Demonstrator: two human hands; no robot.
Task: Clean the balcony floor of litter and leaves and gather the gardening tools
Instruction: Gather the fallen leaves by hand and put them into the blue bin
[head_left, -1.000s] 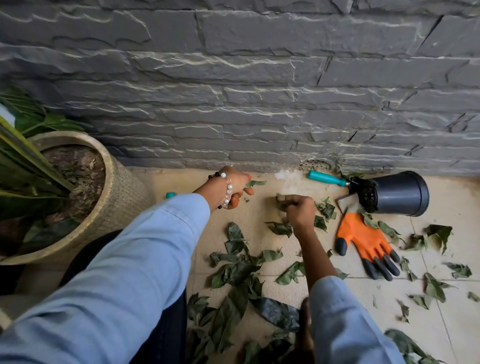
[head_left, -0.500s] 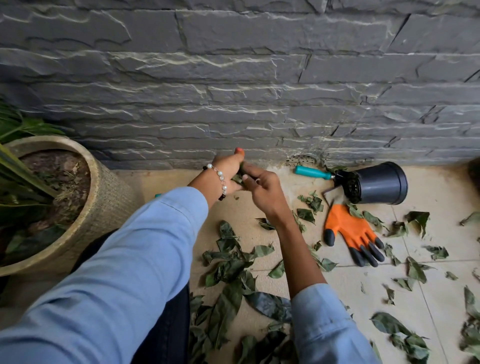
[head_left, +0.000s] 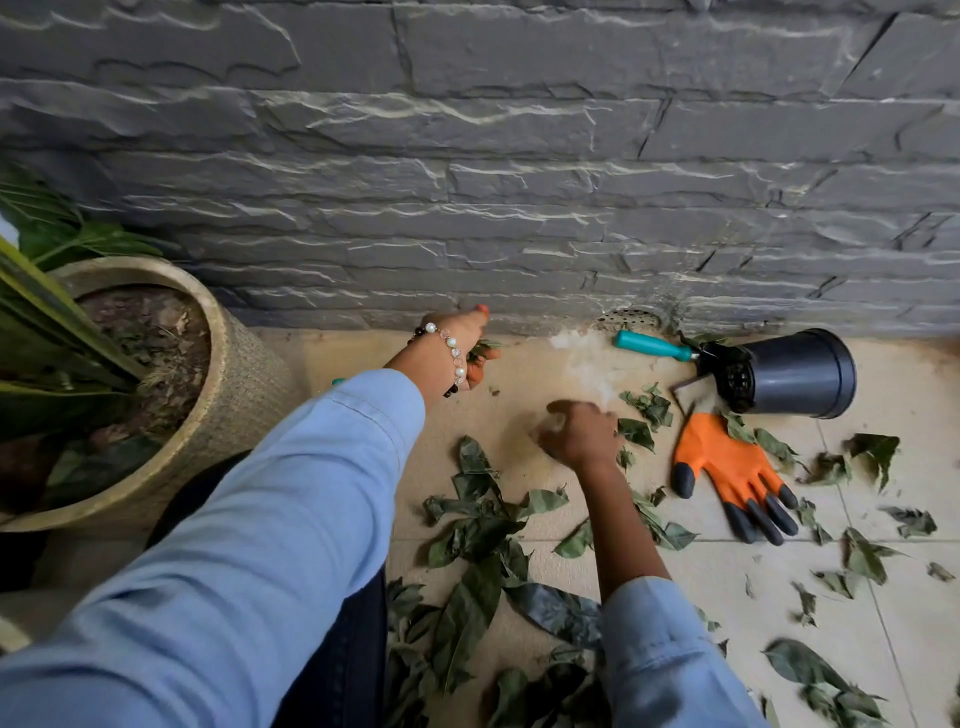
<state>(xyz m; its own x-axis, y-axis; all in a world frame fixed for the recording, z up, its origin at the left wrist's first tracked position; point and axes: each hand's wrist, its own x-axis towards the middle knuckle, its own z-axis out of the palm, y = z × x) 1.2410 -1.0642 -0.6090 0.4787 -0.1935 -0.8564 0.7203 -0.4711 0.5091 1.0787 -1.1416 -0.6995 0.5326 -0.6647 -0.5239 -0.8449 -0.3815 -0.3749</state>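
Note:
Green leaves (head_left: 483, 525) lie scattered over the beige tiled floor (head_left: 727, 566) below the grey stone wall. My left hand (head_left: 462, 348), with a bead bracelet on its wrist, is raised near the wall and grips a small bunch of leaves. My right hand (head_left: 576, 434) is blurred, knuckles up, low over the tiles beside a leaf (head_left: 636, 431); its fingers curl under and I cannot see whether they hold anything. A teal-handled garden tool (head_left: 652, 345) lies by the wall. An orange and black garden glove (head_left: 727, 467) lies flat to its right.
A black plastic pot (head_left: 800, 371) lies on its side against the tool's head. A large woven planter (head_left: 234, 395) with soil and a plant stands at the left. A small drain grate (head_left: 628, 314) sits at the wall's foot. A teal tip (head_left: 337, 382) peeks out behind my left sleeve.
My hands met near the wall half a second ago; now the right hand has dropped back to the tiles, while the left stays raised with the leaves.

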